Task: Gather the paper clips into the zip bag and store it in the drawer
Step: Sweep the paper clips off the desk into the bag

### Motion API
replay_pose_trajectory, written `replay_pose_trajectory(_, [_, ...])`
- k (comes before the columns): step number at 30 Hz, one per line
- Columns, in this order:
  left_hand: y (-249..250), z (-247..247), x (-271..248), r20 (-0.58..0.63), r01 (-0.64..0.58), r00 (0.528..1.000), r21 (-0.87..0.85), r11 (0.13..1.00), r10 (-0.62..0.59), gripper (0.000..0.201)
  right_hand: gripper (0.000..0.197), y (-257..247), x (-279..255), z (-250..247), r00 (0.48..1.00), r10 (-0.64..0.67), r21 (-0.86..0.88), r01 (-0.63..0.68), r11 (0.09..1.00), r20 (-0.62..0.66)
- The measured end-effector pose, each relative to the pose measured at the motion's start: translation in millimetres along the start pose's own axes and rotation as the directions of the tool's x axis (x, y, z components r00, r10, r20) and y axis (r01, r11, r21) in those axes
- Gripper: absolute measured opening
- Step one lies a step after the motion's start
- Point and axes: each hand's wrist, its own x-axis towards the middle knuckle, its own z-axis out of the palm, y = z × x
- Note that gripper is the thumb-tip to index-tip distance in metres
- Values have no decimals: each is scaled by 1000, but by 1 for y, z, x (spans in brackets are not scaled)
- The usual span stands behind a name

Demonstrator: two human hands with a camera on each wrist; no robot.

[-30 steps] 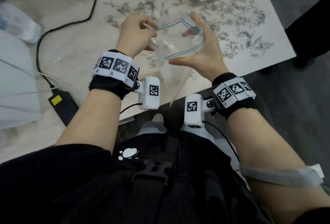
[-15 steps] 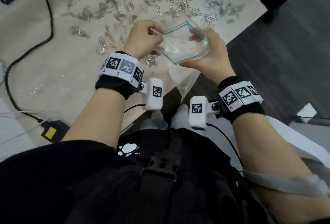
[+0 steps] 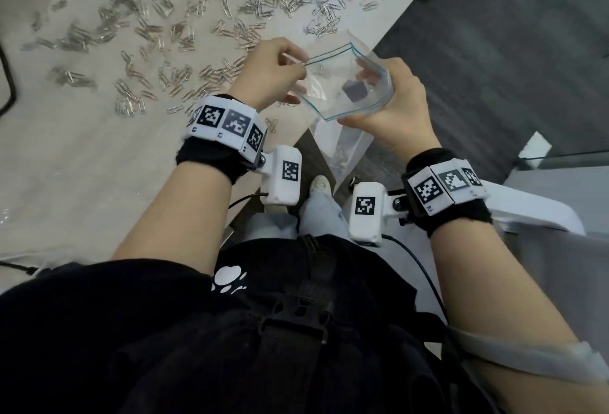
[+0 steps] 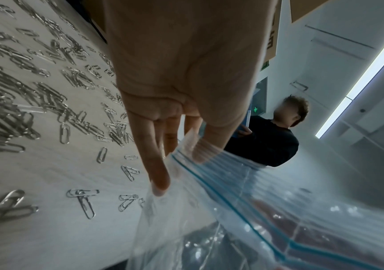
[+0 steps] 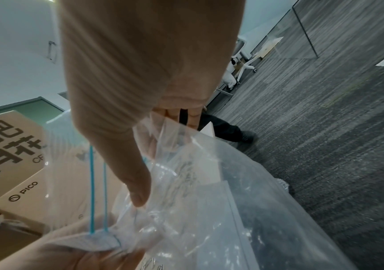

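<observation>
A clear zip bag (image 3: 342, 84) with a blue zip line hangs open-mouthed at the table's near corner. My left hand (image 3: 273, 74) pinches the bag's left rim; in the left wrist view the fingers (image 4: 158, 175) lie on the plastic (image 4: 244, 210). My right hand (image 3: 395, 100) grips the right rim, thumb (image 5: 135, 182) pressed on the zip bag (image 5: 209, 201). A few clips show in the bag's hanging bottom (image 3: 342, 156). Several silver paper clips (image 3: 204, 28) lie scattered over the beige table (image 3: 66, 156), also the paper clips (image 4: 36, 109) beside my left hand.
The table's edge (image 3: 389, 28) runs diagonally to the right of the bag, with dark grey carpet (image 3: 510, 51) beyond. A person in black (image 4: 269, 138) stands across the room. Cardboard boxes (image 5: 13, 164) sit behind the bag. A black cable (image 3: 10, 84) lies at the far left.
Both hands and the bag have drifted right, toward the table's corner. The bag's mouth stays held wide. The white tray and the adapter have left the view.
</observation>
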Motion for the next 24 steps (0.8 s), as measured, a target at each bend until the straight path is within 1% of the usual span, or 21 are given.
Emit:
replay_pose_trajectory(3, [-8,5,2,10,24,1000,-17,1000,-23,15,66,8,-7,2,1000,25,20,-25,1000,-10])
replay_pose_trajectory(6, [-16,12,3,32,45,998,-30,999,-44,18,53,15,-14,3,999,38,55,-36,998,-33])
replay_pose_trajectory(7, [-20,15,3,39,48,998,-35,998,-47,19,53,19,-17,4,998,37,56,-34,998,-55])
replay_pose_trajectory(10, [-32,20,5,42,36,999,-47,998,-34,20,60,33,-22,9,993,53,50,-48,998,-103])
replay_pose_trajectory(13, [-46,18,5,-28,1,1000,-61,998,-3,19,60,44,-25,17,991,82,64,-75,995,-107])
replay_pose_trajectory(16, [-59,8,3,-164,-65,985,-96,993,48,14,54,55,-27,26,988,100,67,-92,993,-117])
replay_pose_trajectory(18, [-68,-2,2,-284,-121,955,-91,988,90,13,56,62,-28,32,984,118,50,-112,992,-136])
replay_pose_trajectory(20, [-77,-12,2,-400,-154,909,-60,986,117,14,57,70,-31,37,978,132,46,-126,991,-164])
replay_pose_trajectory(22, [-86,-20,4,-507,-182,850,-24,983,145,14,57,78,-34,41,970,135,54,-127,990,-201])
replay_pose_trajectory(24, [-94,-26,5,-594,-187,780,75,980,194,18,57,86,-39,44,961,143,64,-131,989,-236])
